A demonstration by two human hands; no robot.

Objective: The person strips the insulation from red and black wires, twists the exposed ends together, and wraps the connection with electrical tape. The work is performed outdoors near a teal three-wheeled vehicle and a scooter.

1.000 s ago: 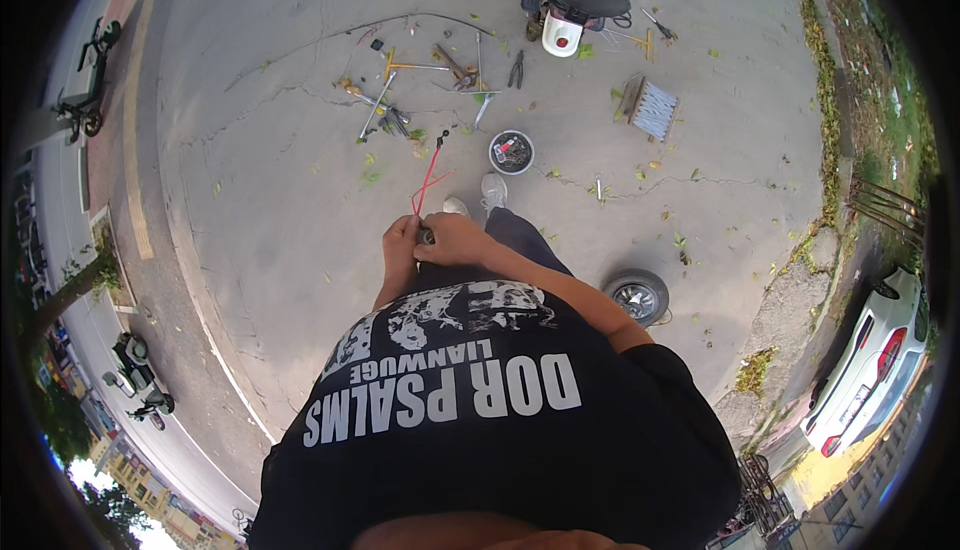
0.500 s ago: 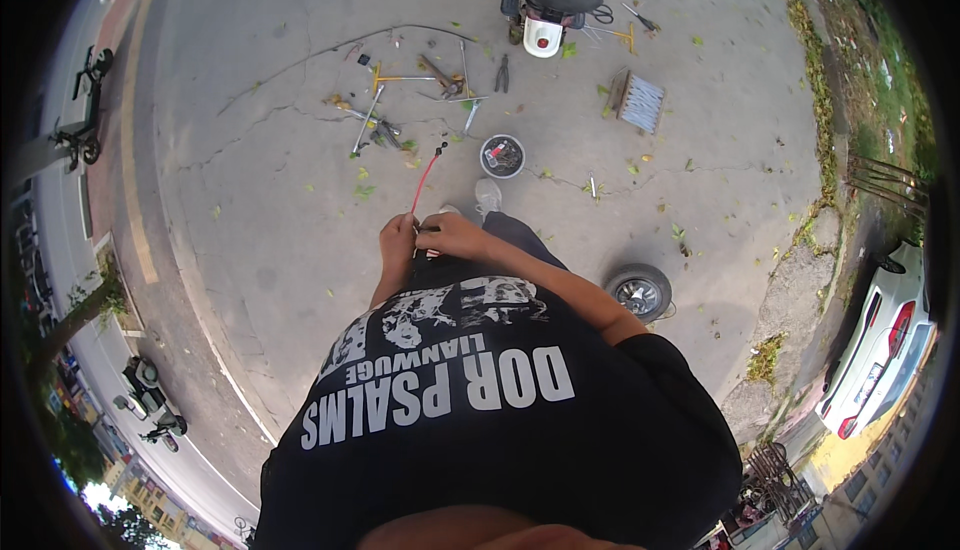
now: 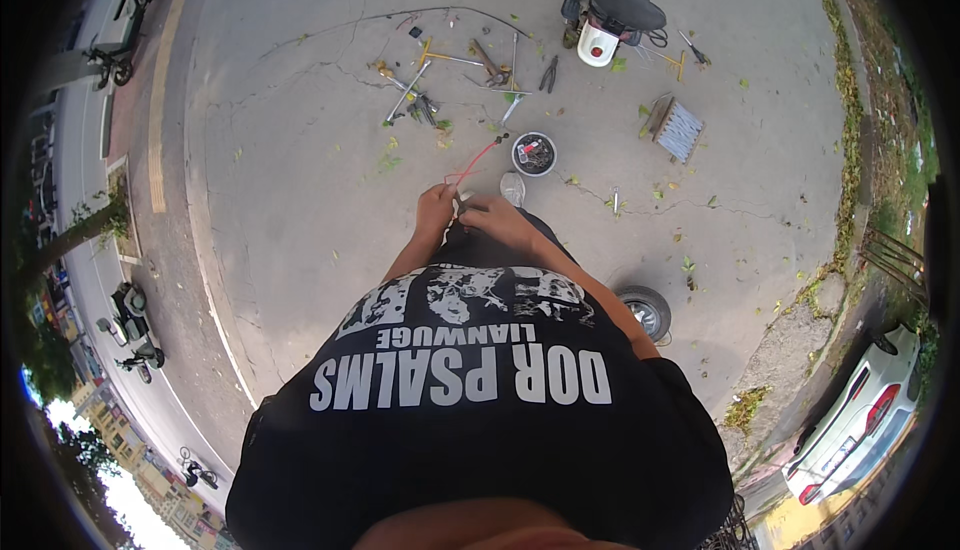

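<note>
In front of my body my left hand [image 3: 434, 208] is closed on a thin red cable [image 3: 483, 159]. The cable runs up and to the right to a small black end piece. By the fingers, a second red stretch crosses it. A pale strip [image 3: 447, 227] hangs beside my left hand. Close by on the right, my right hand [image 3: 498, 224] has its fingers bent together next to a small dark piece between both hands. What the right fingers grip is too small to make out. Just beyond the hands, a round bowl [image 3: 534, 154] holds dark small parts and something red.
Wrenches, a hammer [image 3: 490, 62] and pliers [image 3: 549, 73] lie on the concrete ahead. To the right are a small folding stool [image 3: 678, 131] and a wheel [image 3: 643, 312]. A scooter [image 3: 610, 25] stands at the far side. My shoe [image 3: 512, 188] is below the bowl.
The view has shifted, so ground objects sit further right. Both hands remain close together. The red cable now leans more to the right, with a crossing stretch and a pale strip showing.
</note>
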